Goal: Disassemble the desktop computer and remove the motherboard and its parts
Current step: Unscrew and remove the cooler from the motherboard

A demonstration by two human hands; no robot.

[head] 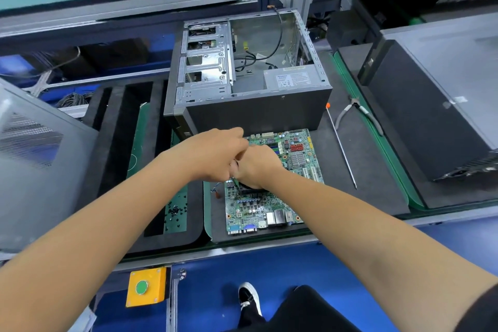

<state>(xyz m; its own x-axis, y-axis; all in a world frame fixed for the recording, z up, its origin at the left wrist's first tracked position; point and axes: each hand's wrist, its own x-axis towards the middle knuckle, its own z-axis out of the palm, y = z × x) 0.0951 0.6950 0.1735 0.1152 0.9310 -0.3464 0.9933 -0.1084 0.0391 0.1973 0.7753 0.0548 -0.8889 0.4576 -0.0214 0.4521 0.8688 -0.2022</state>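
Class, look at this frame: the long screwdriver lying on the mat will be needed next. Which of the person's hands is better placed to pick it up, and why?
The right hand. The screwdriver lies right of the motherboard, on that hand's side. The left hand would have to cross over the right arm to reach it.

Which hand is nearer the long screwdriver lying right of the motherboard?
Right. The right hand is over the middle of the motherboard, on the side toward the screwdriver. The left hand touches it from the far side.
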